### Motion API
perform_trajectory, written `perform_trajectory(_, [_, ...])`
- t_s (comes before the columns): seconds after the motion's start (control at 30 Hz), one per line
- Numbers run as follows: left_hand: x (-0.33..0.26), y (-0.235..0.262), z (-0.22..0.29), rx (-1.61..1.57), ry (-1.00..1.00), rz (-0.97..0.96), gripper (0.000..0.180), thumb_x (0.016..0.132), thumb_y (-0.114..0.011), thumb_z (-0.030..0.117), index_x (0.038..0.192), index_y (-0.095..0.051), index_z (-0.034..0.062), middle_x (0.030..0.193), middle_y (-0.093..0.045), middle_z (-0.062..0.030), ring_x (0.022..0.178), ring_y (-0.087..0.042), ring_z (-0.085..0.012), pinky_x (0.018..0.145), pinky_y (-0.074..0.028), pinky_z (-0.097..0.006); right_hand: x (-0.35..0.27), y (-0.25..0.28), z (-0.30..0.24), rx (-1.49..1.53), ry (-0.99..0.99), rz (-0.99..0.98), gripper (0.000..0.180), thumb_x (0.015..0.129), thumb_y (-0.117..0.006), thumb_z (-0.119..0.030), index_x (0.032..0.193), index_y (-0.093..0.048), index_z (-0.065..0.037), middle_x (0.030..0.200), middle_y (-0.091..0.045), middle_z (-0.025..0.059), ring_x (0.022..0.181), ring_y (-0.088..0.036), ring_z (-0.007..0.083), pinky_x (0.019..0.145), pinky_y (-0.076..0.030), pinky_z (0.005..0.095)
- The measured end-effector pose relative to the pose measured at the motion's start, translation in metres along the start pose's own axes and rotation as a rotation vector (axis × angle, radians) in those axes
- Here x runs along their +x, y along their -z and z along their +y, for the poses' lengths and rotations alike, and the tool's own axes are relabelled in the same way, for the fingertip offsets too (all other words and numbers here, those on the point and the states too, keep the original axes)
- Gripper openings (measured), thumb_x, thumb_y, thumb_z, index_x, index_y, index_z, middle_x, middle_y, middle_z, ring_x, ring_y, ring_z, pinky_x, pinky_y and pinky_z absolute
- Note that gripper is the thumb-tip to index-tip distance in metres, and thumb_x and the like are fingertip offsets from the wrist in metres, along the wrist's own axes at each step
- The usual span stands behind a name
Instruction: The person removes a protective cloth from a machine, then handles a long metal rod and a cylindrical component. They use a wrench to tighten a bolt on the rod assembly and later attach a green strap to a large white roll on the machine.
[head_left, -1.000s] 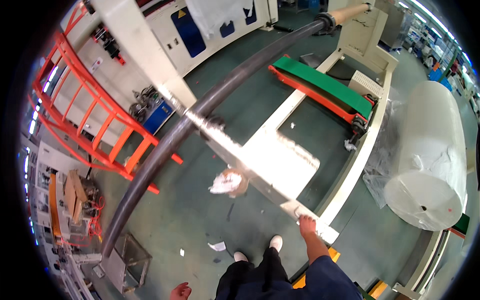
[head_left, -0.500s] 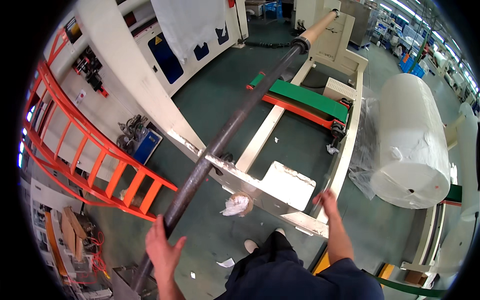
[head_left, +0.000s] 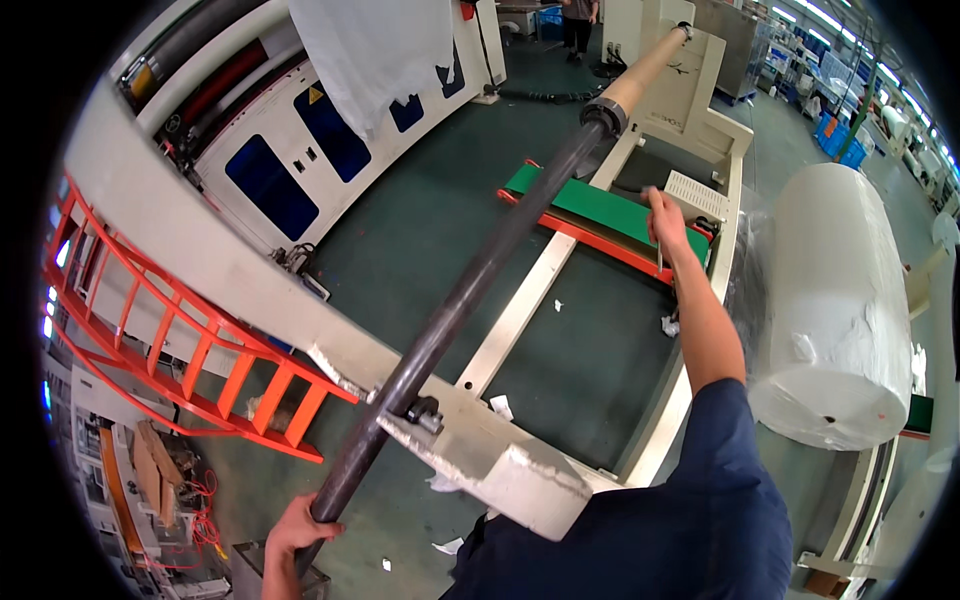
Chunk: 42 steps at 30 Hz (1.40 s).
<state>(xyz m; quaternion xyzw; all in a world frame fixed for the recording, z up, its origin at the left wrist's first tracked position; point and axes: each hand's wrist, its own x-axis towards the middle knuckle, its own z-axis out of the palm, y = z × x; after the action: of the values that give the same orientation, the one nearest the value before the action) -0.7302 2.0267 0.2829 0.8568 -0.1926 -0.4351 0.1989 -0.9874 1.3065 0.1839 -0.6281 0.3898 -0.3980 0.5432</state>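
Looks bright and fairly evenly lit, partly from ceiling tubes (head_left: 887, 72) glaring at the upper right. Glints faintly along the dark metal shaft (head_left: 490, 268), gleams palely on the plastic-wrapped roll (head_left: 830, 310), and leaves the navy shirt (head_left: 640, 540) nearly flat. Bends the red-orange ladder (head_left: 197, 366) into curves near the rim, then drops to black at the corners. Turns soft and indistinct around the distant blue crates (head_left: 840, 140).

Over there, the camera rides on the person's head, the left of a pair, peering steeply down and ahead through a fisheye: navy-clad torso (head_left: 640, 545) close at five o'clock, dark shaft (head_left: 497, 252) receding toward one, workshop clutter (head_left: 840, 130) distant at two.
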Motion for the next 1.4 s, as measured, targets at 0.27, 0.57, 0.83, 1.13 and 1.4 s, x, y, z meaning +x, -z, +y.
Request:
perform_trajectory(0.27, [-0.008, -0.023, 0.004, 0.242, -0.058, 0.327, 0.042, 0.055, -0.077, 0.021, 0.086, -0.06, -0.0012, 0.067, -0.061, -0.0141, 0.062, -0.061, -0.0247, 0.064, -0.05, -0.036, 0.162, -0.003, -0.043, -0.166, -0.032, -0.028, 0.033, 0.088, -0.051, -0.037, 0.101, -0.061, -0.008, 0.062, -0.041, -0.0016, 0.046, -0.034, 0.01, 0.039, -0.025, 0.0259])
perform_trajectory(0.57, [-0.007, -0.054, 0.019, 0.521, -0.152, 0.728, 0.032, 0.058, -0.07, 0.018, 0.086, -0.059, 0.0053, 0.068, -0.064, -0.0175, 0.066, -0.065, -0.0379, 0.062, -0.052, -0.042, 0.232, -0.019, -0.056, -0.263, -0.031, -0.089, 0.028, 0.087, -0.05, -0.032, 0.096, -0.06, -0.008, 0.057, -0.037, -0.0027, 0.042, -0.03, 0.0101, 0.038, -0.021, 0.028])
perform_trajectory(0.83, [-0.008, -0.053, 0.021, 0.543, -0.133, 0.726, 0.033, 0.057, -0.07, 0.018, 0.084, -0.059, 0.0047, 0.067, -0.063, -0.0176, 0.064, -0.065, -0.0372, 0.061, -0.052, -0.042, 0.256, -0.019, -0.019, -0.3, 0.108, -0.021, 0.029, 0.089, -0.048, -0.031, 0.095, -0.061, -0.006, 0.054, -0.037, -0.0026, 0.039, -0.031, 0.0103, 0.037, -0.021, 0.0303])
perform_trajectory(1.13, [-0.009, -0.054, 0.018, 0.552, -0.117, 0.721, 0.035, 0.055, -0.071, 0.019, 0.083, -0.058, 0.0045, 0.067, -0.063, -0.0179, 0.064, -0.065, -0.0376, 0.061, -0.052, -0.041, 0.271, -0.051, -0.026, -0.421, 0.017, -0.003, 0.028, 0.088, -0.044, -0.023, 0.099, -0.06, -0.002, 0.061, -0.048, 0.0055, 0.048, -0.042, 0.0164, 0.041, -0.031, 0.0346])
perform_trajectory(1.4, [-0.008, -0.053, 0.016, 0.511, -0.14, 0.734, 0.033, 0.055, -0.071, 0.019, 0.082, -0.058, 0.0042, 0.067, -0.063, -0.0178, 0.064, -0.064, -0.038, 0.061, -0.052, -0.042, 0.266, -0.057, -0.031, -0.232, 0.002, 0.015, 0.022, 0.087, -0.045, -0.018, 0.094, -0.061, -0.004, 0.064, -0.049, 0.0052, 0.05, -0.04, 0.0147, 0.042, -0.024, 0.0321])
